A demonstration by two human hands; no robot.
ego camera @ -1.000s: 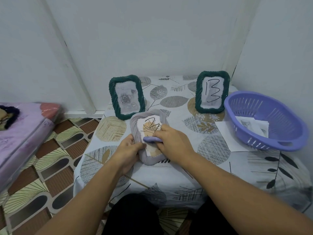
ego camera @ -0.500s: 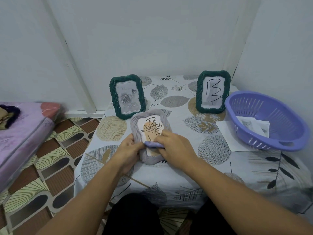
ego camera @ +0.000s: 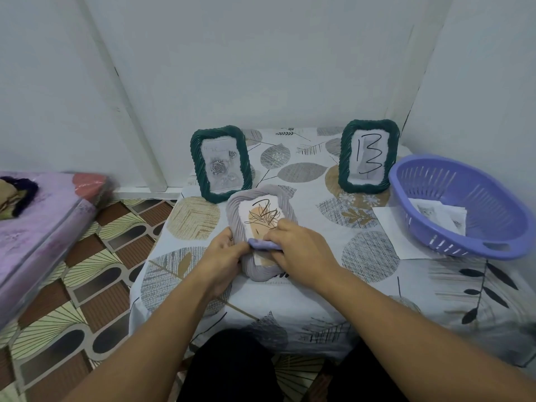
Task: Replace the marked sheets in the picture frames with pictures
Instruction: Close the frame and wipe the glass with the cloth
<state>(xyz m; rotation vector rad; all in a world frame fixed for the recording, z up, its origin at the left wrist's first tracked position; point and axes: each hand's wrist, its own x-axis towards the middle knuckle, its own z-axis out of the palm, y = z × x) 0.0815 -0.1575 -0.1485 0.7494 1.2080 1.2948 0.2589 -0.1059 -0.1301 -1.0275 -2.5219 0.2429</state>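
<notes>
Both hands (ego camera: 261, 250) gripped the grey frame (ego camera: 261, 236) w/ marked sheet (ego camera: 262, 220) inside; paper looked thin, floppy — best pinched at an edge.

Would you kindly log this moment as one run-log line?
left hand grips grey frame edge | right hand pinches its stand | green frame holds marked "13" sheet

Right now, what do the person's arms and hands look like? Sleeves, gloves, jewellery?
Both forearms are bare up to the frame edge, with no sleeve in view. The left hand and right hand wear no gloves, and no watch, bracelet or ring is visible, though some fingers are hidden. No markings or cables. Dark clothing shows below, between the arms.
</notes>
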